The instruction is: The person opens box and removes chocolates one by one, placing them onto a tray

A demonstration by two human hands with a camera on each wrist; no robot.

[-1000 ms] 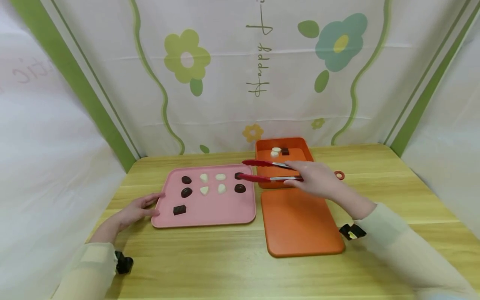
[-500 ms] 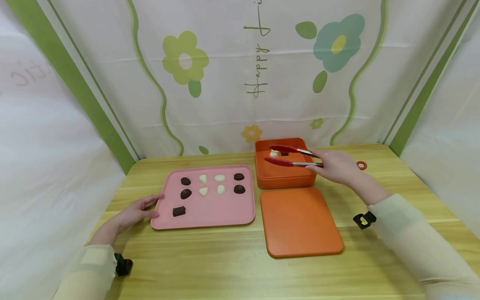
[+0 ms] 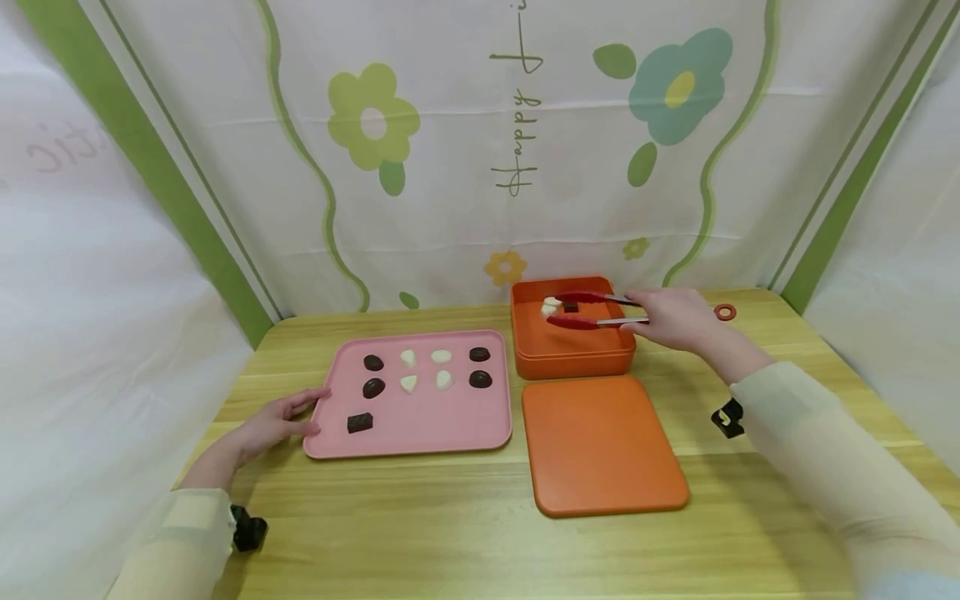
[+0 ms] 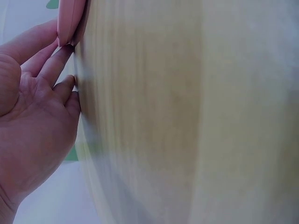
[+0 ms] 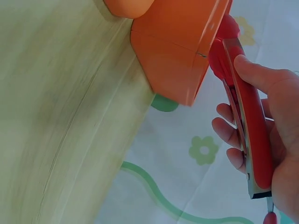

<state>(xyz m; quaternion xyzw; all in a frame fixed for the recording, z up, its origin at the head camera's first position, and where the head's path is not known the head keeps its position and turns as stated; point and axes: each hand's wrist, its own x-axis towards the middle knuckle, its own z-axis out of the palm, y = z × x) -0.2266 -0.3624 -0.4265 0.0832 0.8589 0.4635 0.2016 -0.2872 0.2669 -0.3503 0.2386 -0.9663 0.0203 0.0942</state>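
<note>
Red-and-silver tongs (image 3: 588, 310) are in my right hand (image 3: 675, 318), thumb on one arm and fingers round the other. Their tips are spread over the orange box (image 3: 573, 365), apparently with nothing pinched. Several white chocolates (image 3: 551, 306) and a dark chocolate square (image 3: 571, 307) lie in it, partly behind the tips. The tongs (image 5: 254, 135) reach over the box wall (image 5: 173, 60) in the right wrist view. My left hand (image 3: 268, 425) touches the left edge of the pink tray (image 3: 427, 429), its thumb and fingers spread there. Dark chocolates (image 3: 480, 379) and white chocolates (image 3: 442, 380) sit on that tray in rows.
An orange lid (image 3: 603, 446) lies flat on the wooden table (image 3: 420, 525), in front of the box and right of the tray. One ridged dark chocolate (image 3: 360, 422) sits near the tray's lower left. A flower-printed curtain (image 3: 450, 208) hangs close behind.
My right hand has carried the tongs rightward, from over the tray's right side to over the box. The left hand stays at the tray's edge.
</note>
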